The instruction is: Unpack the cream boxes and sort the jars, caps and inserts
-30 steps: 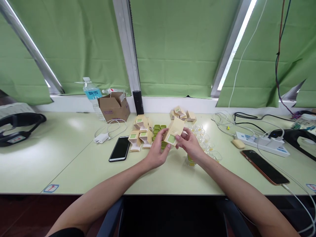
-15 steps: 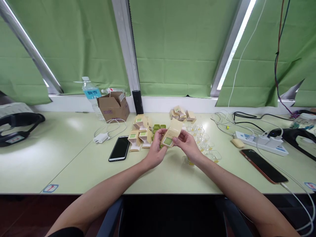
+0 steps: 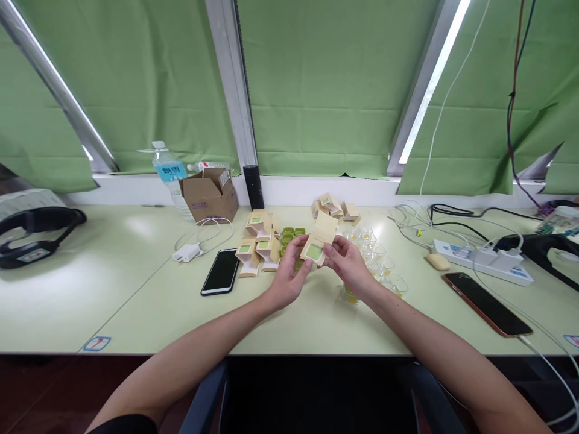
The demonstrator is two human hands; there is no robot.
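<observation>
Between my two hands, above the table, is a small cream cardboard box point(image 3: 324, 230) with a green window and a raised flap. My left hand point(image 3: 289, 276) is closed on its left side, and my right hand point(image 3: 349, 263) pinches its right edge. Behind the left hand stand green containers point(image 3: 287, 234), partly hidden. Several similar cream boxes point(image 3: 259, 248) are grouped to the left. Clear plastic cups point(image 3: 394, 284) with yellowish bottoms sit to the right, some behind my right hand and forearm.
More cream boxes point(image 3: 329, 206) lie at the back. A phone point(image 3: 220, 272), a charger point(image 3: 187, 252), a brown carton point(image 3: 209, 196), a water bottle point(image 3: 172, 181) and a black cylinder point(image 3: 253, 187) are to the left. Rightward lie a power strip point(image 3: 482, 262), another phone point(image 3: 486, 304) and cables.
The box has turned more upright, its flap and green window now facing me more. Both hands stay on it, shifted slightly. The view has moved a little.
</observation>
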